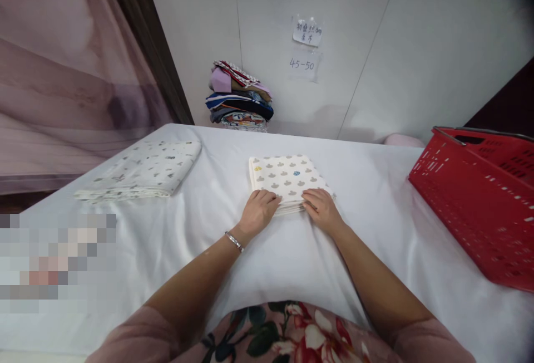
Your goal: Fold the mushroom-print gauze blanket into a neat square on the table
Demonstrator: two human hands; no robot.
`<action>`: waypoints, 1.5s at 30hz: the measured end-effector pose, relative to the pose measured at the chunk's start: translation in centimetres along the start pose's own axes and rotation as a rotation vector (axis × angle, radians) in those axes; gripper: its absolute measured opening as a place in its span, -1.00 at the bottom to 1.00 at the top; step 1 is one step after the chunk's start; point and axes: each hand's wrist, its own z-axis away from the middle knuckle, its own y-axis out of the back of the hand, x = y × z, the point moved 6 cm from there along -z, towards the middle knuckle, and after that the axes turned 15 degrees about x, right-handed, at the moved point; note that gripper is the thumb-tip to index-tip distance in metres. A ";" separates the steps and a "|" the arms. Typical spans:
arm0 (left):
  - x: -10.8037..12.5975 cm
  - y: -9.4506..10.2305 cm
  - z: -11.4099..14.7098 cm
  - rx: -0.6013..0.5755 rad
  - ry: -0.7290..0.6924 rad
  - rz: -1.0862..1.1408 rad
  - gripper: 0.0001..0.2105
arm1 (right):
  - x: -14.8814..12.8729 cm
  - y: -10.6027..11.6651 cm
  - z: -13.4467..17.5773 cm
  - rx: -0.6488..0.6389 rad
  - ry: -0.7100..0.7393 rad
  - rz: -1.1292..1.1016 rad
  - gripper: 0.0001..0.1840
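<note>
A neatly folded white cloth (287, 171) with rows of grey mushroom-like prints, one blue and one yellow, lies flat in front of me. At its near left corner is my left hand (259, 210), fingers bent over the top and closed on the edge. My right hand (322, 211) grips the near right corner, thumb along the layered front edge and fingers on top. To the left lies a larger folded white cloth (146, 169) with small grey and dark prints, apart from both hands.
A white-covered table (200, 274) bears the cloths. At right stands a red perforated basket (479, 207) with a metal handle. A stack of folded fabrics (240, 98) rises behind the far edge, by the wall. Pinkish curtain (75, 73) hangs left; a blurred patch (54, 257) covers the near left.
</note>
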 end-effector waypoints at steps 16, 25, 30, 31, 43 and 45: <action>-0.2 0.0 0.8 -0.026 -0.026 -0.022 -0.76 | -0.3 -0.3 -0.1 0.000 0.032 0.007 -0.76; -0.4 0.9 1.5 -0.046 -0.029 -0.068 -0.76 | 0.1 -0.8 0.2 0.002 0.030 0.000 -0.78; -0.1 0.7 2.2 -0.065 0.038 -0.055 -0.73 | 0.1 -0.8 0.3 -0.025 0.015 0.000 -0.77; -0.1 0.9 2.1 -0.059 0.048 -0.051 -0.73 | 0.1 -0.7 0.3 -0.026 0.015 0.003 -0.76; 1.1 -0.1 -0.6 -0.059 0.080 -0.066 -0.66 | 0.4 -1.1 0.5 -0.039 -0.035 0.035 -0.74; 1.0 -1.4 0.2 -0.121 0.083 -0.100 -0.62 | 0.2 -1.1 0.6 -0.059 -0.035 0.019 -0.73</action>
